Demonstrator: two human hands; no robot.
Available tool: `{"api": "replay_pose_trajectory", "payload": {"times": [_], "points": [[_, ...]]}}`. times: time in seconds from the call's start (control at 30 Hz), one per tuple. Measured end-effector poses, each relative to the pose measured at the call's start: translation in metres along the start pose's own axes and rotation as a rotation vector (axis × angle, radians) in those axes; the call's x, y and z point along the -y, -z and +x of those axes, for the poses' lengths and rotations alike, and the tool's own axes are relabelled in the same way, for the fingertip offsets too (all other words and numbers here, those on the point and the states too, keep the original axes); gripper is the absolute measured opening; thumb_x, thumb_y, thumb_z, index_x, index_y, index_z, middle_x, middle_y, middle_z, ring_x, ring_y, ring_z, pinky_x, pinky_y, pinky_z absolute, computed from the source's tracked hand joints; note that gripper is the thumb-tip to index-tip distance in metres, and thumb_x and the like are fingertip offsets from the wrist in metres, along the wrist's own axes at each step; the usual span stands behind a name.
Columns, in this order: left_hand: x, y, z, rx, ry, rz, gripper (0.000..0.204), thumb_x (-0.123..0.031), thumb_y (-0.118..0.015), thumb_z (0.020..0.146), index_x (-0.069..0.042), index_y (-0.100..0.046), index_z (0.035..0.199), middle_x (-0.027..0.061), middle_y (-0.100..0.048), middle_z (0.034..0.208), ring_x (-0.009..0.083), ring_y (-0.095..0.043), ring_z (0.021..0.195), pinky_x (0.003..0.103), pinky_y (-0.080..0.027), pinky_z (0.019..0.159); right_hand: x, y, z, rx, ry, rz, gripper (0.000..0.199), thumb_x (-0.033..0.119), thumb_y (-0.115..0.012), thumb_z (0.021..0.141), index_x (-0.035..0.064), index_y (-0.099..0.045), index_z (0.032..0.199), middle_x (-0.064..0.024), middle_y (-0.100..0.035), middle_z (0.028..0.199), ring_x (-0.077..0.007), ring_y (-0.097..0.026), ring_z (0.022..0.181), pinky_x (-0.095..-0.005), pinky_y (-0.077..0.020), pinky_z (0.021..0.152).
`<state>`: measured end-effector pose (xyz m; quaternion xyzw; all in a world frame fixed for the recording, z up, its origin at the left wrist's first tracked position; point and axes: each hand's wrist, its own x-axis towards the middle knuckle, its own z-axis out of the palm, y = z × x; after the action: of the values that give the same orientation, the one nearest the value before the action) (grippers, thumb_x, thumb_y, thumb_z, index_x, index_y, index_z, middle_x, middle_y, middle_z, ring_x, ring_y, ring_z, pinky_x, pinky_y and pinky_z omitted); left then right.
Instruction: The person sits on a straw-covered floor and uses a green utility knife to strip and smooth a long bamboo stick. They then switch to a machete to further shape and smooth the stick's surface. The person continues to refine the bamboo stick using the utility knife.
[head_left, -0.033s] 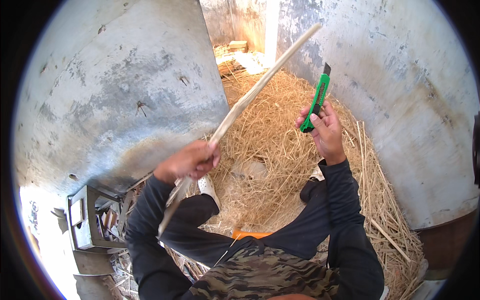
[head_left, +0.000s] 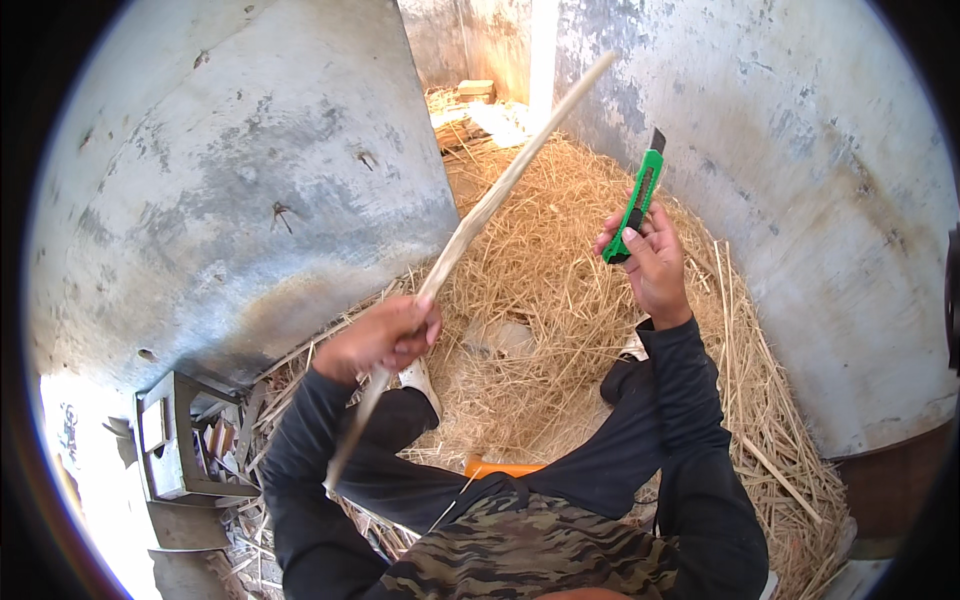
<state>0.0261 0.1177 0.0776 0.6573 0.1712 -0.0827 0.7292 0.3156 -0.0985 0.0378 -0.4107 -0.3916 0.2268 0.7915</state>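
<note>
My left hand (head_left: 382, 338) is closed around a long pale wooden stick (head_left: 485, 208). The stick slants up and to the right, its far end near the back wall. Below my fist its lower end hangs over my left thigh, slightly smeared by motion. In my right hand (head_left: 657, 265) sits a green utility knife (head_left: 637, 205), gripped at the lower end of its handle. Its dark blade sticks out and points upward. Knife and stick are apart, with the knife to the right.
Loose straw and thin shavings (head_left: 545, 270) cover the floor between my feet. Weathered walls rise on the left (head_left: 270, 150) and right (head_left: 800, 200). A small wooden frame box (head_left: 180, 440) stands at lower left. Something orange (head_left: 505, 469) shows between my thighs. A brick-like block (head_left: 477, 91) lies at the back.
My left hand has shifted slightly right, and the stick's upper end has swung a little to the left. The right hand with the knife has barely moved.
</note>
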Motion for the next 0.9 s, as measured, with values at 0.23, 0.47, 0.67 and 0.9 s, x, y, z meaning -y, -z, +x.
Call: {"api": "replay_pose_trajectory", "payload": {"times": [0.23,0.47,0.67,0.9], "points": [[0.076,-0.047,-0.005,-0.093,0.059,-0.435,0.037,-0.038,-0.036,0.105,-0.008,-0.049,0.089,-0.0065,-0.028,0.055,0.0036,-0.023,0.039,0.019,-0.021,0.033,-0.019,0.033,0.007,-0.042,-0.003,-0.402,0.035,-0.004,-0.044,0.089,0.0,-0.038,0.124,-0.0094,-0.057,0.095,-0.0181,-0.066,0.079,-0.0334,-0.0582,0.07],[0.101,-0.092,0.008,-0.093,0.12,-0.493,0.032,-0.035,-0.042,0.104,-0.008,-0.051,0.091,-0.0084,-0.028,0.055,0.0019,-0.023,0.039,0.018,-0.021,0.034,-0.041,0.021,0.034,-0.035,-0.343,-0.311,0.028,0.021,-0.056,0.092,0.0004,-0.052,0.111,0.001,-0.047,0.066,-0.0095,-0.051,0.048,-0.026,-0.0483,0.048],[0.115,-0.119,0.017,-0.042,0.184,-0.434,0.032,-0.035,-0.039,0.105,-0.007,-0.049,0.093,-0.0065,-0.03,0.057,0.0033,-0.027,0.04,0.02,-0.026,0.036,-0.084,0.005,0.037,-0.141,-0.487,-0.102,0.027,0.023,-0.071,0.088,0.003,-0.054,0.09,0.0047,-0.043,0.055,-0.0056,-0.04,0.041,-0.0208,-0.0373,0.038],[0.118,-0.113,0.039,-0.131,-0.223,-0.423,0.043,-0.037,-0.033,0.106,-0.002,-0.05,0.125,-0.0004,-0.048,0.066,0.005,-0.041,0.048,0.018,-0.034,0.043,-0.093,0.006,0.035,-0.097,-0.528,-0.011,0.017,0.017,-0.067,0.089,0.0046,-0.056,0.088,0.0052,-0.043,0.056,-0.0059,-0.041,0.042,-0.0219,-0.037,0.041]]}}
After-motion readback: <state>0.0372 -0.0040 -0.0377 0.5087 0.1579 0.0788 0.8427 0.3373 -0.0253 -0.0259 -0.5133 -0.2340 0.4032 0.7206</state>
